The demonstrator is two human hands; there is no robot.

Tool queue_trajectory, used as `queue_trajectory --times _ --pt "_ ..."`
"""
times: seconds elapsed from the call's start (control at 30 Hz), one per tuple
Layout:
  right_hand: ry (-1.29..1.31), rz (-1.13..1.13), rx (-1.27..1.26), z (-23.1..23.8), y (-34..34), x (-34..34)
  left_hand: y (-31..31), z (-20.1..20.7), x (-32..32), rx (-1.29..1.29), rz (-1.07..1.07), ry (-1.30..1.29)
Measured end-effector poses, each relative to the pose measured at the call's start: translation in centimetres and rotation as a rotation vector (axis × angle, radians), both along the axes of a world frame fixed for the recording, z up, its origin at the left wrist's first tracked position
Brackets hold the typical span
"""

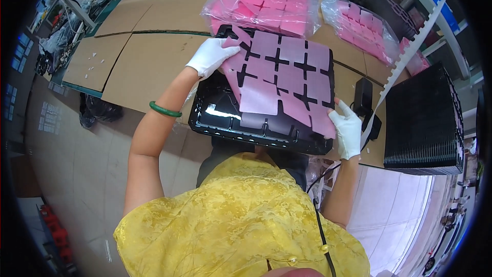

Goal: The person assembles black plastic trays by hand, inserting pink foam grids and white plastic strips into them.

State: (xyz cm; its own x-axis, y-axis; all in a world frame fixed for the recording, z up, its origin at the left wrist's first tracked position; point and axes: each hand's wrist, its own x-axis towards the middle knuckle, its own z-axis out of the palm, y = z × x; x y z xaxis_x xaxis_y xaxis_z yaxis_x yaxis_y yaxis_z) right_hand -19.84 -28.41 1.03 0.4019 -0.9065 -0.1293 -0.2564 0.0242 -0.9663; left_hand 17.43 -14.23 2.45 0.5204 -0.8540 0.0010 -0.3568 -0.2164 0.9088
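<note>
A pink foam sheet (pixel 259 95) with cross-shaped cut-outs lies loosely over a shiny black plastic tray (pixel 215 115), which rests at the table's near edge. My left hand (pixel 211 56), in a white glove, pinches the sheet's left edge, thumb and fingers together. At the sheet's near right corner my right hand (pixel 346 128), gloved with some fingertips bare, grips the edge. The sheet sits askew, with its near left part folded or lifted. The tray's near rim and glossy compartments show below it.
Plastic-bagged pink foam sheets (pixel 261 5) lie behind the tray, with another bag (pixel 359 28) to the right. A tall stack of black trays (pixel 423 123) stands at the right. A white notched strip (pixel 410 54) rises beside it. Cardboard (pixel 154 56) covers the table.
</note>
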Motion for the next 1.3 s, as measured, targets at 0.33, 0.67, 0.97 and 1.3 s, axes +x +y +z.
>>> queue_trajectory --times 0.33,0.67,0.97,1.3 --pt "0.058 0.007 -0.101 -0.1 0.5 1.7 1.6 1.4 0.7 0.191 -0.027 0.154" --pt "0.17 -0.065 -0.156 0.1 1.1 0.1 -0.4 -2.0 1.7 0.098 -0.003 0.044" --pt "0.226 0.023 -0.22 0.4 1.4 1.7 2.2 1.1 -0.8 0.176 0.195 0.084" --pt "0.383 0.023 -0.313 0.2 1.8 0.9 2.3 0.5 -1.1 0.265 0.206 -0.43"
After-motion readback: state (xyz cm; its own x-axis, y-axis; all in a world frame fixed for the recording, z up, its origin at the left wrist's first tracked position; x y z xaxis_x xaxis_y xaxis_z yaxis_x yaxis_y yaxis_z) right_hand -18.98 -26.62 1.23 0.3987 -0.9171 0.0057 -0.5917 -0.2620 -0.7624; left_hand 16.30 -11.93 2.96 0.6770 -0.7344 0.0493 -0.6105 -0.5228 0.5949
